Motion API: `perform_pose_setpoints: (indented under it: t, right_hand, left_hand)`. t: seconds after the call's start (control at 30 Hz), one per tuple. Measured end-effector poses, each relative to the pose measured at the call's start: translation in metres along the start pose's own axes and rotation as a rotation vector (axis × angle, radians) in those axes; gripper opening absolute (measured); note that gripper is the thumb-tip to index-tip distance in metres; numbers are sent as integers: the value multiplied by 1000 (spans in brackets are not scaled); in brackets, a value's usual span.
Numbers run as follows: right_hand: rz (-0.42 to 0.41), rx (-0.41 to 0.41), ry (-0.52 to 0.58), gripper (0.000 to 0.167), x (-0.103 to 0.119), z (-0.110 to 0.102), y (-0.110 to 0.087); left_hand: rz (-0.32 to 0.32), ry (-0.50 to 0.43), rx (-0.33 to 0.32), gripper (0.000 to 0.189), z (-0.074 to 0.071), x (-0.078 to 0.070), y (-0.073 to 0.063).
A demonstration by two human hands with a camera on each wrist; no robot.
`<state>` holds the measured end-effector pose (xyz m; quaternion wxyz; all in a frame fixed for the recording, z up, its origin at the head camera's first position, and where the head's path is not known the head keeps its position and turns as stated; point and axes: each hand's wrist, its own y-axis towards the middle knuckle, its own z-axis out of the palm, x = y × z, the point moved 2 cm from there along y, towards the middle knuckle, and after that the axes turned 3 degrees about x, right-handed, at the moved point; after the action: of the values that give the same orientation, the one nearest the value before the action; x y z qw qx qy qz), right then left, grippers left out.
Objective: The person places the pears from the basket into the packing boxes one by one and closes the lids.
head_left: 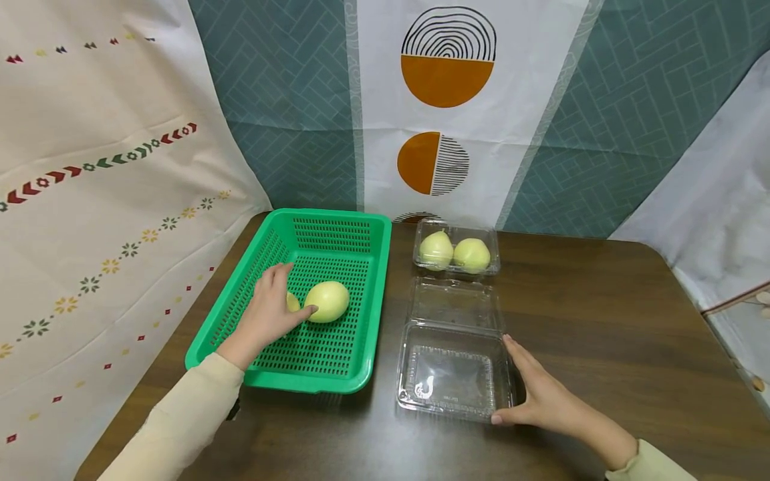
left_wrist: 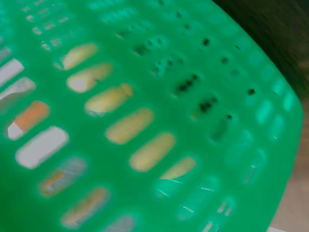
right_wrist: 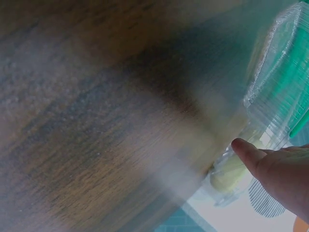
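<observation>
My left hand (head_left: 269,310) reaches down into a green plastic basket (head_left: 380,294), its thumb and fingers spread apart. The thumb tip overlaps a pale yellow-green pear (head_left: 329,299); I cannot tell whether they touch. A second pear (head_left: 293,302) is mostly hidden behind this hand. My right hand (head_left: 538,391) rests against the right side of a clear plastic clamshell box (head_left: 451,374), thumb at the near corner and fingers along the edge. The box's lid (head_left: 455,300) lies folded back, and nothing is inside. One right finger (right_wrist: 251,154) shows in the right wrist view.
Behind the open box stands another clear plastic box (head_left: 494,257) holding two pears (head_left: 472,254). Everything stands on a dark wooden table (head_left: 601,314). Patterned cloths (head_left: 289,133) hang along the back and left. The left wrist view shows mainly the basket's slotted wall (left_wrist: 159,203).
</observation>
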<state>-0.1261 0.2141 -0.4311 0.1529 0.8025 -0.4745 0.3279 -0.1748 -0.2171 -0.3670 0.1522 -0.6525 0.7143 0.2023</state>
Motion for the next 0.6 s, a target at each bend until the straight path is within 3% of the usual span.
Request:
perform_pose_setpoints:
  t: [0.23, 0.6]
  right_hand:
    - [13, 4, 15, 127, 0, 0, -1]
    - [27, 18, 72, 127, -2, 1, -2]
  left_hand:
    - [-108, 37, 105, 95, 4, 21, 6]
    - [-153, 44, 178, 101, 4, 35, 10]
